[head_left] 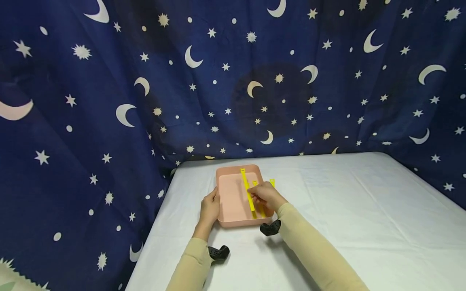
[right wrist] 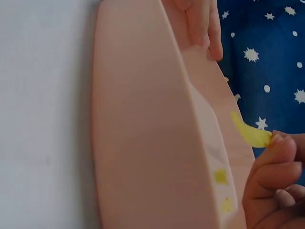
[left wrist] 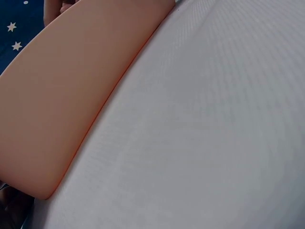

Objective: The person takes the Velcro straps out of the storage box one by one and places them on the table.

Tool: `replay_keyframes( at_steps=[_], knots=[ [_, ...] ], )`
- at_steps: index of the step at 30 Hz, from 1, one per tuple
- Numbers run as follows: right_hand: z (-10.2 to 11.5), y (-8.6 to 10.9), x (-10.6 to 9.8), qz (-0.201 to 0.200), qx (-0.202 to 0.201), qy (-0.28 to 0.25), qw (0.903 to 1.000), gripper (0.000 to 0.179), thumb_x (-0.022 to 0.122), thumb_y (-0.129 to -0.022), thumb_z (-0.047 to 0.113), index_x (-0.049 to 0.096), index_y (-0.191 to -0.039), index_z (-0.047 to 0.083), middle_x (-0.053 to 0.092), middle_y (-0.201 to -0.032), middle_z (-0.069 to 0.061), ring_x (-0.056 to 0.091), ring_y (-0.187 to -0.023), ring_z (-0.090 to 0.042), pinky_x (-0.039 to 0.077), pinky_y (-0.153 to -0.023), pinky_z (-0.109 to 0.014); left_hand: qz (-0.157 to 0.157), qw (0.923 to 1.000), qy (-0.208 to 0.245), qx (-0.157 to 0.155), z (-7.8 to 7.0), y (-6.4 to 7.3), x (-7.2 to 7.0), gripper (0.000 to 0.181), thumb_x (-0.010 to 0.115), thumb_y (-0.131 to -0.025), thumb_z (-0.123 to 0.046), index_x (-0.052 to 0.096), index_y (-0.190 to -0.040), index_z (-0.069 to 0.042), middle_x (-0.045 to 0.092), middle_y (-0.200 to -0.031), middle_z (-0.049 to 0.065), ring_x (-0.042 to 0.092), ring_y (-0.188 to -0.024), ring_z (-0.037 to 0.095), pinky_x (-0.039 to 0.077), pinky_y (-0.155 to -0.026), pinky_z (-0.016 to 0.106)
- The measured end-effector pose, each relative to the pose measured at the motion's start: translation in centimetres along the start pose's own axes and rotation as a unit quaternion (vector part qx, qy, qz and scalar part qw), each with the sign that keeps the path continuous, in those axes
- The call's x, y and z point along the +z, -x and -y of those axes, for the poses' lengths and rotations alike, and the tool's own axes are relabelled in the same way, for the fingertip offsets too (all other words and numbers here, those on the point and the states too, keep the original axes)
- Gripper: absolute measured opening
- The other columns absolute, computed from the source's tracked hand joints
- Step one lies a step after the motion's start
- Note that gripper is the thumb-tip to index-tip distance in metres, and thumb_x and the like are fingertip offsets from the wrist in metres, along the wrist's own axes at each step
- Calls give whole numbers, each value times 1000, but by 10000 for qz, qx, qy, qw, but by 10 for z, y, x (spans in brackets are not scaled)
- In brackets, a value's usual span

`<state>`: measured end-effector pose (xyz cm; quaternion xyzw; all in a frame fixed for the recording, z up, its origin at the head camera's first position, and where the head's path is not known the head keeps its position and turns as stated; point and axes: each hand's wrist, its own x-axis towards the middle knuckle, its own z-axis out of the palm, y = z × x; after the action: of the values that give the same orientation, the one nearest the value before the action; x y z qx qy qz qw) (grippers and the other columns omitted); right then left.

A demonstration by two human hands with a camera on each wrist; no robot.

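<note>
A shallow pink tray (head_left: 233,222) sits on the white table. My left hand (head_left: 209,208) grips its left wall at the rim; in the right wrist view the left-hand fingers (right wrist: 202,28) hang over the far rim. Between thumb and fingers, my right hand (head_left: 267,195) pinches a long yellow cable strap (head_left: 246,184) with a notched head, held over the tray's right half. Another yellow strap (head_left: 263,211) lies in the tray below, partly hidden by the right hand. The end of a further yellow strap (head_left: 272,182) shows just behind the right hand, by the tray's right rim.
White cloth covers the table (head_left: 349,210), which stretches off to the right of the tray. A dark blue curtain (head_left: 225,109) with moons and stars hangs behind and along the left side. Black wrist devices (head_left: 219,253) sit at both sleeves.
</note>
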<state>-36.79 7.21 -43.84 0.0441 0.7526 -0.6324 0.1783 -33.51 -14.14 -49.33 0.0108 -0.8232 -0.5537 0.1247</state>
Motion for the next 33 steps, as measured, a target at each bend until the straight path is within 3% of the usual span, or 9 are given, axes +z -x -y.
replay_keyframes(
  at_steps=[4,8,15,25,33],
  knots=[
    [1,2,-11,40,-57,89,9999,19,62,-98,12,61,-81,3,54,-62,2,45,-51,-4,37,-49,-13,9,10000,-7,-18,-1,0,-1,43,45,-107,-14,47,-146,1,49,-150,18,44,-141,39,38,-116,51],
    [0,4,-22,110,-165,-197,9996,16,61,-98,10,62,-86,1,56,-65,1,47,-53,-4,40,-51,-13,-62,10000,-45,9,-1,0,-1,42,46,-106,-14,47,-146,1,49,-149,18,45,-140,39,39,-116,51],
    [-1,9,-39,184,-9,-491,9986,14,60,-98,9,60,-91,-3,55,-64,1,48,-54,-3,39,-47,-11,-32,10000,-24,-48,-1,1,0,43,46,-106,-14,47,-146,1,49,-149,18,45,-140,40,39,-115,52],
    [-9,16,-64,-56,91,-448,9989,15,62,-98,11,61,-86,2,57,-64,3,50,-53,-2,43,-48,-11,-91,9999,-74,-49,-1,0,1,42,46,-106,-15,48,-146,0,51,-148,18,46,-139,39,39,-116,52],
    [-24,15,-83,-69,88,-538,9985,16,59,-99,11,60,-102,-6,58,-65,2,50,-54,-2,42,-48,-11,-9,10000,7,-51,0,1,0,43,45,-107,-15,46,-147,1,49,-150,19,44,-141,39,39,-116,52]
  ],
)
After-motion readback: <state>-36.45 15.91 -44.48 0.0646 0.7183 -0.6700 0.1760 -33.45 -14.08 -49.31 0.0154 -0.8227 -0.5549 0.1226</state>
